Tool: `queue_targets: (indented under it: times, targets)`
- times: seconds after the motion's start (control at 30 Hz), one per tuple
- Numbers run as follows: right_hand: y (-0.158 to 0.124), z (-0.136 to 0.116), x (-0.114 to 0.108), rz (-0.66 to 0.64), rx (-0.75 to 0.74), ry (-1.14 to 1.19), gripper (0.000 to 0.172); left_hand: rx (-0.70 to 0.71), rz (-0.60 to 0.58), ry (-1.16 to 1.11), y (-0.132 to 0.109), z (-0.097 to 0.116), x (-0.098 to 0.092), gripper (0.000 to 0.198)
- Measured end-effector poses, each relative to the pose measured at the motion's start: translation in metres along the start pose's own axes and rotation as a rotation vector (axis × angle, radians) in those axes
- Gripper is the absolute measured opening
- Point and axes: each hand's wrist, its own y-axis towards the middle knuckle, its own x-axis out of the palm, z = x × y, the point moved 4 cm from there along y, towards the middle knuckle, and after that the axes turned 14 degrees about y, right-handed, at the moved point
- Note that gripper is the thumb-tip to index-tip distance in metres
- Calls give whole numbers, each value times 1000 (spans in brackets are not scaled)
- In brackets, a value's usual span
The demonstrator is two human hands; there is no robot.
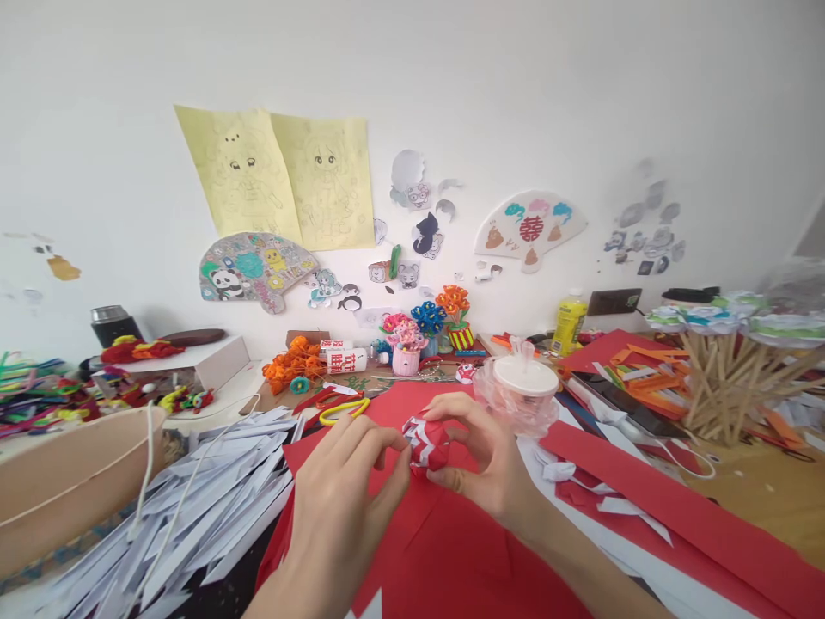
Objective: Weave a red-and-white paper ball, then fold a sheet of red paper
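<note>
Between my two hands is a small red and white folded-paper ball [428, 442] with a zigzag pattern. My right hand [480, 451] curls around its right side, fingers over the top and thumb below. The fingertips of my left hand [354, 468] pinch at its left edge; whether a loose paper end is between them is too small to make out. Beneath both hands lies a large sheet of red paper [444, 550]. A similar small red and white paper piece [465, 372] sits farther back.
A heap of white paper strips [212, 499] lies left, beside a beige bin [70, 481]. Yellow-handled scissors [345, 411] lie behind my left hand. A lidded cup [525, 387] in plastic stands behind my right hand. Red paper strips [676, 499] and wooden sticks [715, 378] are right.
</note>
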Motion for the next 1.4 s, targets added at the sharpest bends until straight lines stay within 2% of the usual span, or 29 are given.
queue_targets:
  times: [0.1, 0.2, 0.33, 0.43, 0.87, 1.4]
  targets:
    - [0, -1, 0, 13, -3, -10, 34, 35, 32, 30, -3, 2, 0, 11]
    - [1, 1, -2, 20, 1, 16, 34, -1, 27, -37, -2, 1, -1, 10]
    - [1, 4, -5, 19, 32, 127, 39, -172, -95, -266, 5, -7, 1, 13]
    - [0, 4, -4, 22, 87, 198, 40, -231, -148, -351, 9, -12, 1, 14]
    - [-1, 4, -1, -3, 116, 254, 37, -216, -133, -416, 7, -12, 2, 9]
    - [-1, 5, -1, -34, 73, 179, 36, -195, -259, -317, 2, -6, 10, 15]
